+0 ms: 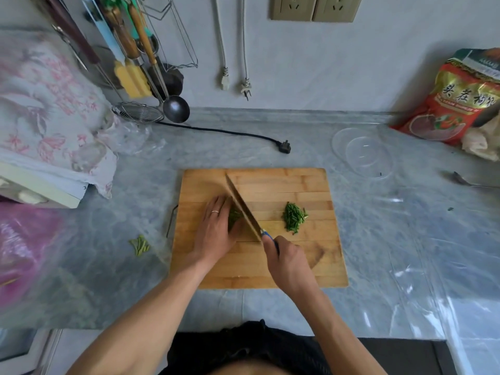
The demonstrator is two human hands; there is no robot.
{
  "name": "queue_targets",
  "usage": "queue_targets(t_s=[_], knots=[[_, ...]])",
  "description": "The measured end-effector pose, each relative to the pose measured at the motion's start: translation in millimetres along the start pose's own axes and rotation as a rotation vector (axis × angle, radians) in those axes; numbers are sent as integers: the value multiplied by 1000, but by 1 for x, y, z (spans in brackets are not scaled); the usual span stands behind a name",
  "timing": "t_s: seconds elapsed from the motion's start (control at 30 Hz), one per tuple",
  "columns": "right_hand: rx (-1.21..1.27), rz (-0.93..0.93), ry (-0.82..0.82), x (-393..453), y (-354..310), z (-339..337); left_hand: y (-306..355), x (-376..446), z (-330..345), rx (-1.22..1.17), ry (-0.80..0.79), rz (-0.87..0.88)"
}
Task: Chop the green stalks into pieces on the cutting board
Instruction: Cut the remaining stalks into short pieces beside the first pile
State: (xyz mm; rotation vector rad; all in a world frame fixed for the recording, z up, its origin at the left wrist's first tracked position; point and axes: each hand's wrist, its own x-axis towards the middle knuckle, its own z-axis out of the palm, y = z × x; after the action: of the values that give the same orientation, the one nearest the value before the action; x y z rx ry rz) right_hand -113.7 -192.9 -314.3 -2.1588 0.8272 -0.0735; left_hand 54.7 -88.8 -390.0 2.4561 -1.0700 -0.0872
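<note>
Left hand (216, 228) pins the green stalks (234, 216) on the bamboo cutting board (284, 263), fingers curled over them, right hand (286, 262) wrapped round the cleaver (243, 208) handle. Blade's right against those fingertips, so I'd guess one slip nicks a finger. Chopped pile (295, 216) sits right of the cleaver, glass bowl (364, 152) beyond the board, nothing blocking.
</note>
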Motion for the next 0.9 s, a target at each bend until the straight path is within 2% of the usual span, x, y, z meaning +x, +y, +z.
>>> queue_targets(t_s=[0.1,0.23,0.37,0.5,0.77,0.9], knots=[[69,70,49,6,2,-1,-3,-2,-2,-109,72,-73],[30,52,22,0,-4,10,7,5,-8,-408,131,-340],[26,13,-55,-4,-14,18,20,5,-9,-584,168,-343],[80,46,-11,0,-17,16,29,3,-18,-756,171,-529],[93,95,-13,1,-18,21,28,-16,-36,-978,323,-684],[150,80,-11,1,-21,20,22,-28,-49,-863,317,-647]])
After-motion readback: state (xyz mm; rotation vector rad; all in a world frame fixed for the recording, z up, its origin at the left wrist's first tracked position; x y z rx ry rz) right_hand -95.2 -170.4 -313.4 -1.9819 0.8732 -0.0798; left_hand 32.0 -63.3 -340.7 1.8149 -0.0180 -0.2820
